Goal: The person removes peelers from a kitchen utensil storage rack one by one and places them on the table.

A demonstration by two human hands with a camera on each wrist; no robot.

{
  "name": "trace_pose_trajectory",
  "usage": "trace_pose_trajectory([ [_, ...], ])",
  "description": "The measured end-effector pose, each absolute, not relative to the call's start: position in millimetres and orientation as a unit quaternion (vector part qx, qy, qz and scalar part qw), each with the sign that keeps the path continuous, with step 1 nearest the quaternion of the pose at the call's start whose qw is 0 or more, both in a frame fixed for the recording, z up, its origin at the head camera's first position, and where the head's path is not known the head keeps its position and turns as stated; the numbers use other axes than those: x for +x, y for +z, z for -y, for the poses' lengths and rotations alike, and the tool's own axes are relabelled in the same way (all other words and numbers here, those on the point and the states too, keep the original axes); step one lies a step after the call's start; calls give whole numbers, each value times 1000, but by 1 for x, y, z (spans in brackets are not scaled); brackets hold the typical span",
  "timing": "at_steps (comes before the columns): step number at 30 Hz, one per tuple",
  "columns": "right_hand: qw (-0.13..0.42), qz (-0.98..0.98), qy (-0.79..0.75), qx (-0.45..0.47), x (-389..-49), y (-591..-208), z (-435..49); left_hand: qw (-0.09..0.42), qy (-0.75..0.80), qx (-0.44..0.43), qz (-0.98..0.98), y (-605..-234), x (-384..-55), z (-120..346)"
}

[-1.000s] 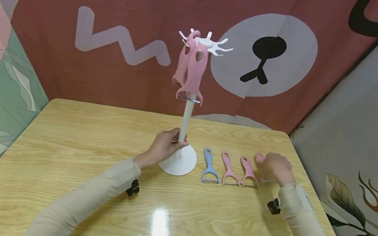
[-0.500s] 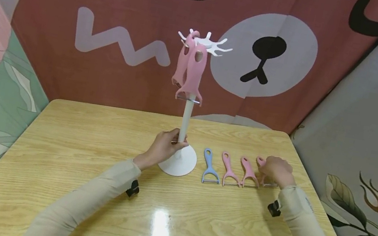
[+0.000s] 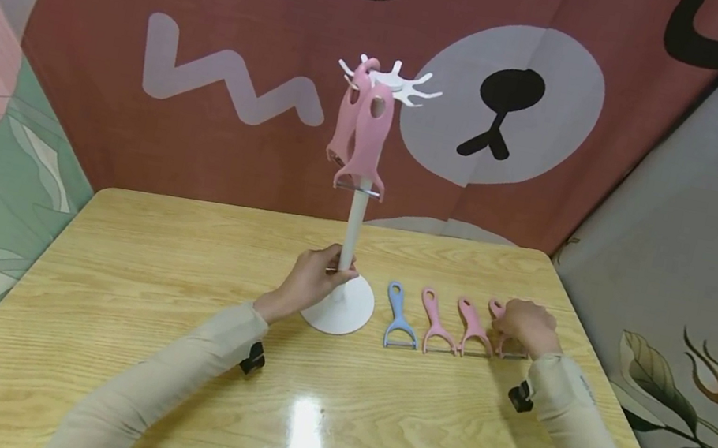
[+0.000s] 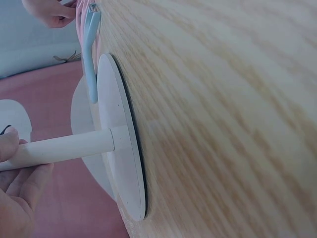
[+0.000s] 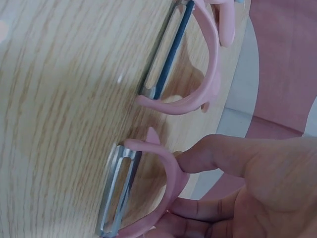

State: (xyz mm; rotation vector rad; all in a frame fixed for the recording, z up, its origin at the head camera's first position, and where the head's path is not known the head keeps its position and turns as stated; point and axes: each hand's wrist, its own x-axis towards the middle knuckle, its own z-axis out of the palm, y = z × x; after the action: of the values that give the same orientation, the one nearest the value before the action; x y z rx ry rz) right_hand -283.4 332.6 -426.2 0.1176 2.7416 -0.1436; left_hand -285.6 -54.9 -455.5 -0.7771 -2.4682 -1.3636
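Note:
My left hand (image 3: 309, 279) grips the lower pole of a white hook stand (image 3: 354, 231), whose round base (image 3: 331, 319) sits flat on the table. Two pink peelers hang from the stand's hooks: one in front (image 3: 370, 134), another behind it (image 3: 345, 121). At the right end of a row on the table, my right hand (image 3: 529, 324) pinches a pink Y-shaped peeler (image 5: 174, 173) between thumb and fingers, near where its handle meets the fork. The blade of that peeler is close to the wood. Part of its handle is hidden under my hand.
Between the stand and my right hand lie a blue peeler (image 3: 395, 312) and two pink peelers (image 3: 433, 319), (image 3: 472, 326), blades toward me. Bare white hooks (image 3: 411, 89) spread at the stand's top right. A red patterned cloth (image 3: 213, 150) rises behind the table (image 3: 181, 249).
My right hand has moved slightly toward me with the pink peeler, bringing its blade roughly level with the others in the row. The left hand stays on the pole.

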Motion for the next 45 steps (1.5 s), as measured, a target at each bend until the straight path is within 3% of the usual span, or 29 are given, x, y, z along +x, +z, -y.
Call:
trace_pose_trajectory([
  [8, 196, -979, -50, 39, -280, -424, -330, 117, -464, -269, 836, -457, -285, 54],
  [20, 134, -990, -37, 36, -285, -419, -320, 113, -463, -264, 839, -455, -283, 55],
  [36, 120, -992, -40, 21, -289, -415, -292, 122, -468, -269, 833, -458, -284, 54],
  [45, 114, -992, -48, 4, -286, -411, -280, 99, -489, -284, 819, -457, -284, 55],
])
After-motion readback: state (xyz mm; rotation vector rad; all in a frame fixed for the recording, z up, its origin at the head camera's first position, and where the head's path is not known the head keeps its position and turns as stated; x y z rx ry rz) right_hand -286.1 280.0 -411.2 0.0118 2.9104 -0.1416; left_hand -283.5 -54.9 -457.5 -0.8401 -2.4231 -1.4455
